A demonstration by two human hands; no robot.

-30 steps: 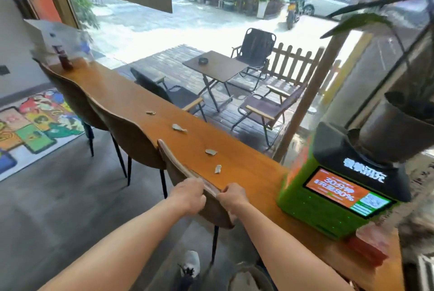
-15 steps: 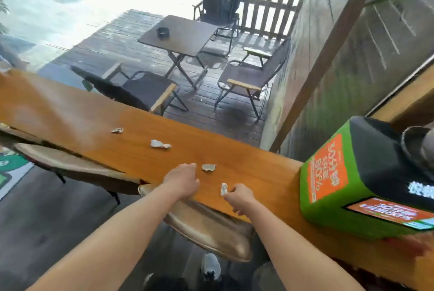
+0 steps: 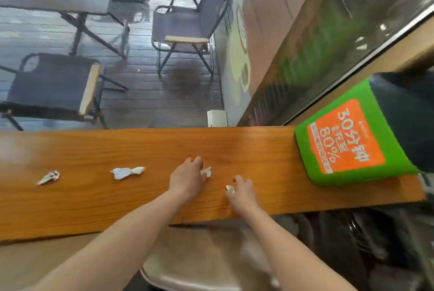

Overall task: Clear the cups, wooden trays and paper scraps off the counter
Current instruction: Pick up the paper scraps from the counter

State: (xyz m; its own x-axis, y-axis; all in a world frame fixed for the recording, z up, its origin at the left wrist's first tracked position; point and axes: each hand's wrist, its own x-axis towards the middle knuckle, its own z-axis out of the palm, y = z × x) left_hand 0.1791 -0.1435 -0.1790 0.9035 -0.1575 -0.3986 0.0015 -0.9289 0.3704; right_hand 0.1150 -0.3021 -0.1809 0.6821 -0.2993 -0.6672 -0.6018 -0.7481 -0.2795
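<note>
Table (image 3: 258, 147): a long wooden surface running left to right beneath both hands. Four paper scraps lie on it. The far-left scrap (image 3: 48, 177) and the long scrap (image 3: 127, 172) sit well apart from the hands, on the left half of the table.

Left hand (image 3: 187, 179): palm down on the table, fingers (image 3: 196, 163) extended and touching the third scrap (image 3: 206, 171), which shows just beside the fingertips. The fingers are not closed around it.

Right hand (image 3: 242, 193): fingers curled, with the thumb and forefinger pinching the small fourth scrap (image 3: 230, 188) at the table surface.

Green box (image 3: 347, 135): stands on the right end of the table, with an orange label facing the hands, well apart from them. A chair seat (image 3: 192, 272) sits below the near table edge. Outdoor chairs are visible beyond the far edge.
</note>
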